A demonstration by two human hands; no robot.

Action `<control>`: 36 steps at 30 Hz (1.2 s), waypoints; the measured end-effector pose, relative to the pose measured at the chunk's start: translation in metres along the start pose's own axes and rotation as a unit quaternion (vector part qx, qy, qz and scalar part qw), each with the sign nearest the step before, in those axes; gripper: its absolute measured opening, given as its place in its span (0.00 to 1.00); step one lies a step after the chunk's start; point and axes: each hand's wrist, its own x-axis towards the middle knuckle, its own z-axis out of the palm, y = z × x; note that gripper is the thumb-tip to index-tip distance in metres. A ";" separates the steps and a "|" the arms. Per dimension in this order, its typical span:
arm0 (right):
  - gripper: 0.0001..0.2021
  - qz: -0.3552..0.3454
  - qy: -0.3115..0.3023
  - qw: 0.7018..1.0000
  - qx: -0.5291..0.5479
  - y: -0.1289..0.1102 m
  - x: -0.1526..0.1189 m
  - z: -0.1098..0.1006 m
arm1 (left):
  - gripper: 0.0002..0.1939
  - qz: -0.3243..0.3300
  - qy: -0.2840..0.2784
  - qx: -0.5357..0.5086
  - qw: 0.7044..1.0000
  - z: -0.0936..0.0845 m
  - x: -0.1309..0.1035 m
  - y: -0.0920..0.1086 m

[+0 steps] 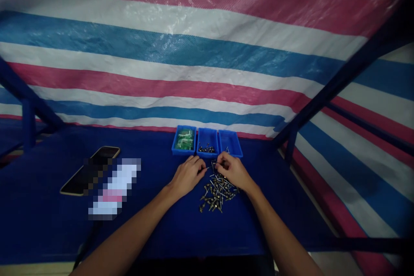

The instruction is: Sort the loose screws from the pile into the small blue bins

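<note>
Head view: we observe both hands at work above the table (pixel 181 233), close to one another, backs up. Our left hand (pixel 188 175) has thumb and forefinger pressed together on a thin metal piece (pixel 208 167), whose slim shaft points out toward the right hand. Our right hand (pixel 233 172) is curled, fingertips drawn in, over the far edge of a loose heap (pixel 217 192) of small metal parts; we cannot tell what it pinches, if anything.

The heap lies directly on the table, nearer to us than the hands, its parts pointing in many directions: thin silvery shafts with thicker, brass-toned ends.

Just beyond the hands we record three blue bins in a row. The left bin (pixel 183 152) holds green-tinted clear packets; the middle bin (pixel 207 135) holds a small cluster of metal parts along its near side; the right bin (pixel 230 140) holds a few thin pieces near its front.

Well off to our left, a dark-screened phone (pixel 93 170) with a pale edge lies flat, beside a bright, pixelated object (pixel 114 189). Behind the table hangs a striped sheet (pixel 168 47) in red, white and blue.
</note>
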 end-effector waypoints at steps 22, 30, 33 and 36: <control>0.16 0.109 0.069 0.895 0.428 0.002 0.011 0.008 | 0.05 -0.008 -0.005 -0.005 1.000 -0.001 0.000 0.000; 0.19 0.128 0.031 0.893 0.430 -0.002 0.011 0.005 | 0.03 -0.007 -0.005 -0.010 1.000 -0.002 0.001 0.001; 0.15 0.119 0.028 0.896 0.426 -0.003 0.010 0.007 | 0.03 -0.006 -0.005 -0.012 1.000 -0.003 0.001 0.002; 0.15 0.121 0.026 0.892 0.435 -0.003 0.010 0.008 | 0.03 -0.002 -0.002 -0.016 1.000 -0.003 0.000 0.003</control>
